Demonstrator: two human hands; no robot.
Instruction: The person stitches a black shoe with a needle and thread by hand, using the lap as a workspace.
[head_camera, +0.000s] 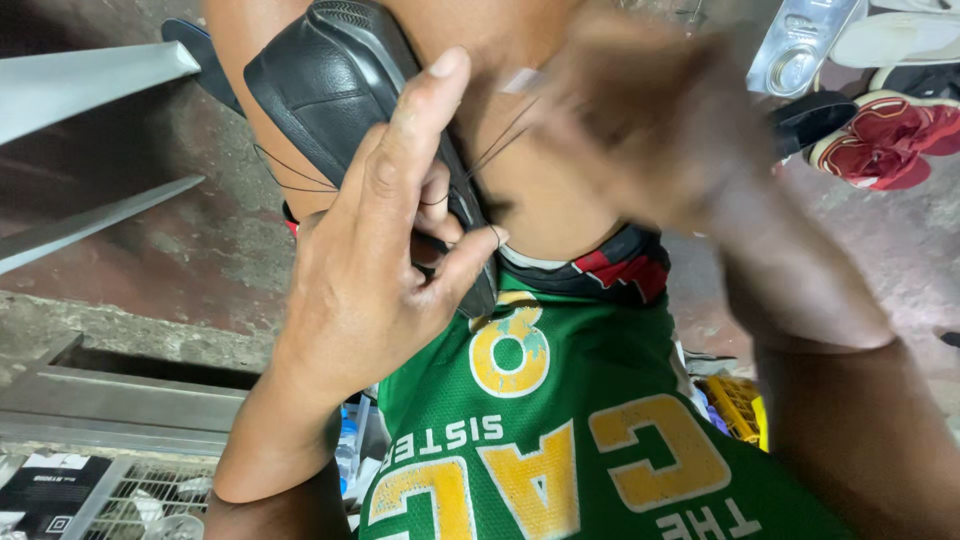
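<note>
Nearest my lens, the left hand (375, 270) is clamped around a black shoe (340, 85) propped between the knees, thin black thread (300, 180) running off its edge, while the right hand (650, 110) is too blurred for me to tell whether it is closed on anything. I judge the thread could snag or the shoe slip, since room is tight: legs either side, red shoes (885, 135) on the floor to the right, metal rails (95, 85) on the left.

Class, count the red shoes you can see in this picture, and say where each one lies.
2, both on the floor at upper right: one red shoe nearer the blurred right hand, the other beside it at the edge. More may be hidden.
</note>
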